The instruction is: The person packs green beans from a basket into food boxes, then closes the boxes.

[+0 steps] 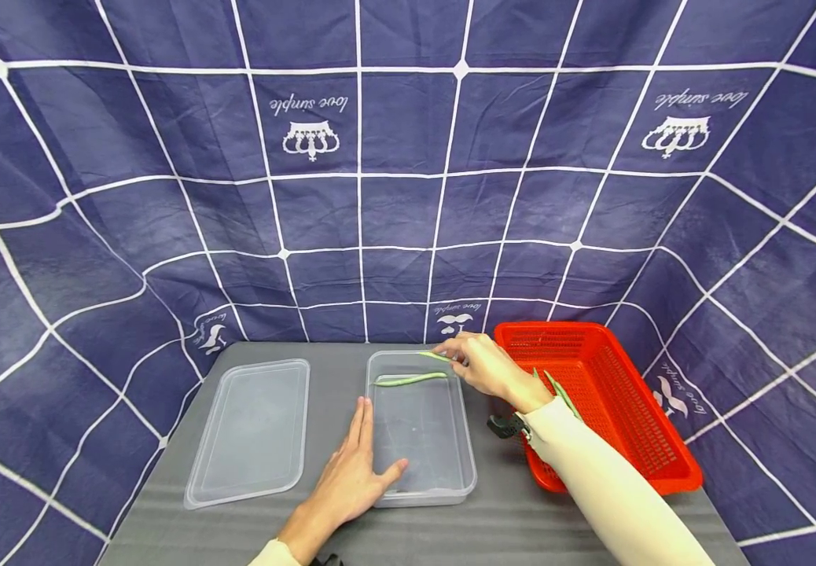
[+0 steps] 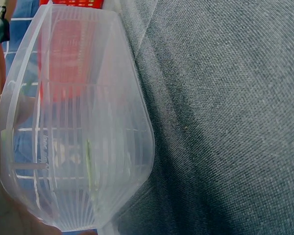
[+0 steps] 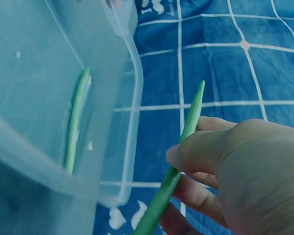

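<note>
Between the thumb and fingers of my right hand (image 1: 482, 365) is a green bean (image 3: 161, 198), pinched near its middle. The bean hangs above the far end of a clear plastic container (image 1: 422, 448) in the head view. Inside the container, another green bean (image 1: 411, 380) lies crosswise on the bottom near that far end. My left hand (image 1: 353, 475) rests at the container's left rim, fingers straight along the side and thumb over the near part. The left wrist view shows the ribbed container wall (image 2: 103, 122) up close.
Right of the container stands a red perforated basket (image 1: 634, 393), partly behind the right forearm, with green beans (image 1: 560, 391) inside. A flat clear lid (image 1: 259, 428) lies on the grey tabletop (image 1: 167, 534) at the left. A blue gridded cloth (image 1: 408, 212) hangs around the table.
</note>
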